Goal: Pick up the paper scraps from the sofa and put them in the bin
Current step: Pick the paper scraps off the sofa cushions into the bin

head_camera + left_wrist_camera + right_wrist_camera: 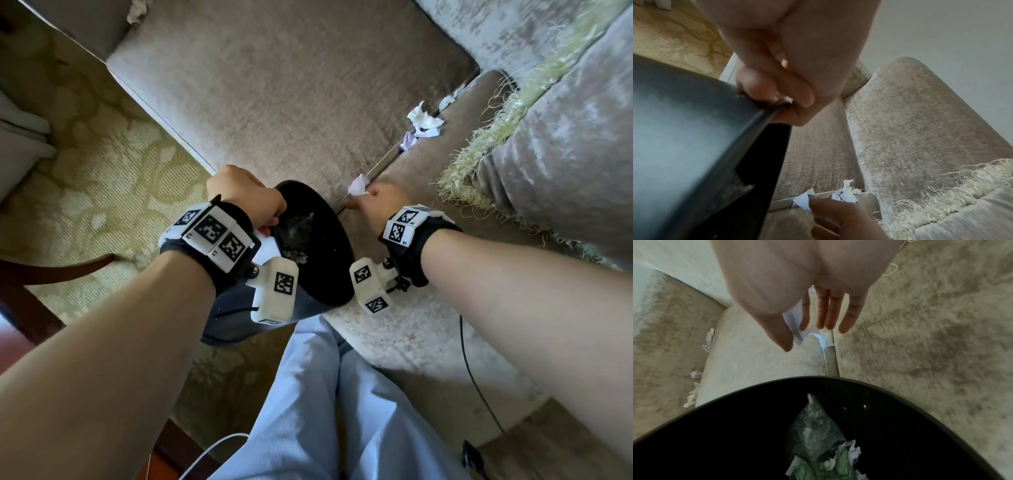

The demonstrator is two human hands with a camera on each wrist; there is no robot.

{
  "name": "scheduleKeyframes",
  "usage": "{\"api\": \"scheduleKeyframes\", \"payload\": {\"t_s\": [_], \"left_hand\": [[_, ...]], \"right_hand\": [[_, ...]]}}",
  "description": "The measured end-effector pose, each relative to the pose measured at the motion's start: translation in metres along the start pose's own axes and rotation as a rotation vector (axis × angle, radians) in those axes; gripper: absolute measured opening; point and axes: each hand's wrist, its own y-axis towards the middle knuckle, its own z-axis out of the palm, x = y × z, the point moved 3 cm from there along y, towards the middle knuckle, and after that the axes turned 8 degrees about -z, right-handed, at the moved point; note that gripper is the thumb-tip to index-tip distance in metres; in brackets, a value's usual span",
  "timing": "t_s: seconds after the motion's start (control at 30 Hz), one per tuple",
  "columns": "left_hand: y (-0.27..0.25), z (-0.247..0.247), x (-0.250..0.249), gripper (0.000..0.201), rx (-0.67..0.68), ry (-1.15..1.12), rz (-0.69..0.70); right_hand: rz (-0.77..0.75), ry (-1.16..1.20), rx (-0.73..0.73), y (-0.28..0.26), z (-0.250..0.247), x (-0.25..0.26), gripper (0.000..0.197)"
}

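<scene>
left hand (246, 195) grips bin (337, 240) rim; right hand (380, 202) pinches paper scrap (358, 186) beside bin (some paper inside); scrap cluster (423, 125) beyond bin remains.

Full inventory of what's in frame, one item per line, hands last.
bin: one, black, tilted against the sofa front.
bin contents: clear plastic, white and green crumpled paper, at the bottom.
held scrap: one, white, at the seam between seat cushions.
scrap cluster: several, white, farther along that seam.
far scrap: white, sofa's far corner.
sofa: one, beige.
fringed cushion: one, pale.
carpet: yellow patterned, left.
cable: black, on seat.
left hand: grips bin rim.
right hand: pinches held scrap.
</scene>
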Motion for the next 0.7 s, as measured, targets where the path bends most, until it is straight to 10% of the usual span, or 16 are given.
{"api": "scheduleKeyframes", "payload": {"t_s": [0.3, 0.7], "left_hand": [[0.009, 0.003, -0.006, 0.014, -0.009, -0.033, 0.030], [0.039, 0.003, -0.028, 0.010, 0.021, 0.059, 0.041]], "right_hand": [[0.090, -0.060, -0.297, 0.024, 0.023, -0.008, 0.064], [-0.011, -0.146, -0.178, 0.064, 0.038, 0.000, 0.067]]}}
